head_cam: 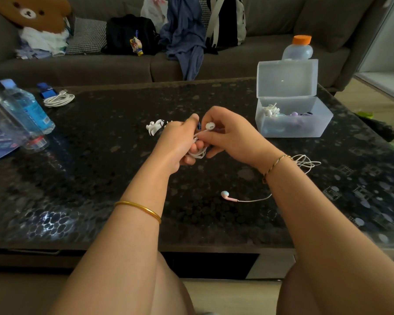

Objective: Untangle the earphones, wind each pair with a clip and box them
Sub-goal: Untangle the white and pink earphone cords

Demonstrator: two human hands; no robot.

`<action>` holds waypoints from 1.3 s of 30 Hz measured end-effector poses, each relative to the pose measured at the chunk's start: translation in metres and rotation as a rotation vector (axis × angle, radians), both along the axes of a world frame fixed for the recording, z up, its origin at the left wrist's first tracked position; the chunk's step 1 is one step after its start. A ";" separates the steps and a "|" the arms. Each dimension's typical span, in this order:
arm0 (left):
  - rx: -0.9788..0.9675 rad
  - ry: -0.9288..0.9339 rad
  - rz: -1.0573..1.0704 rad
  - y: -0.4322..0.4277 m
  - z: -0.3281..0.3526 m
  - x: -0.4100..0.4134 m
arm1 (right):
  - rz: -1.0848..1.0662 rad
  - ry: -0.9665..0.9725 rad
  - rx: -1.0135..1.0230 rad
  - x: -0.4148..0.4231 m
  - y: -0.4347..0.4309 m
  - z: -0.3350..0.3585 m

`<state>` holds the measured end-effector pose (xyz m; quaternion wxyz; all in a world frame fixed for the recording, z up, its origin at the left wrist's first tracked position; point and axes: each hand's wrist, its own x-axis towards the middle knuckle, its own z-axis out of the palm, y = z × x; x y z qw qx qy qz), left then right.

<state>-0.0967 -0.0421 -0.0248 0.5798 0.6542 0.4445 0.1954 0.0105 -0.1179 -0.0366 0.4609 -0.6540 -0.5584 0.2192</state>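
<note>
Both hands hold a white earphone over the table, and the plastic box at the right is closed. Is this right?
No. In the head view the plastic box is open, its lid raised upright. The rest holds: the left hand and right hand hold the white earphone over the table.

Both hands, left hand (pixel 176 142) and right hand (pixel 233 135), hold white earphones (pixel 200 151) over the dark table (pixel 114 178). An open box (pixel 292 117) sits nearby.
</note>
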 end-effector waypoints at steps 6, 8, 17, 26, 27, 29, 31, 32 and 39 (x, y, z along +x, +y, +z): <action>-0.097 -0.038 0.079 -0.001 0.001 0.002 | -0.055 0.170 0.011 -0.001 0.003 -0.003; -0.063 -0.039 0.124 -0.002 0.001 0.005 | -0.081 0.153 0.031 -0.003 0.005 -0.004; 0.079 -0.009 0.129 -0.003 -0.001 0.010 | -0.159 0.170 0.116 -0.010 0.010 -0.010; -0.227 -0.187 0.078 0.011 -0.002 -0.002 | -0.182 0.223 0.119 -0.006 0.009 -0.011; -0.298 -0.234 0.066 0.011 -0.001 -0.004 | -0.198 0.226 0.121 -0.006 0.010 -0.012; -0.319 -0.280 0.016 0.010 -0.001 -0.006 | -0.228 0.232 0.124 -0.004 0.010 -0.013; -0.221 -0.256 -0.017 0.009 -0.003 -0.007 | -0.246 0.252 0.121 -0.004 0.011 -0.014; -0.147 -0.226 -0.019 0.009 -0.005 -0.007 | -0.254 0.271 0.112 -0.004 0.011 -0.015; 0.289 0.008 -0.057 0.016 -0.018 -0.005 | -0.218 0.316 -0.037 -0.002 0.015 -0.020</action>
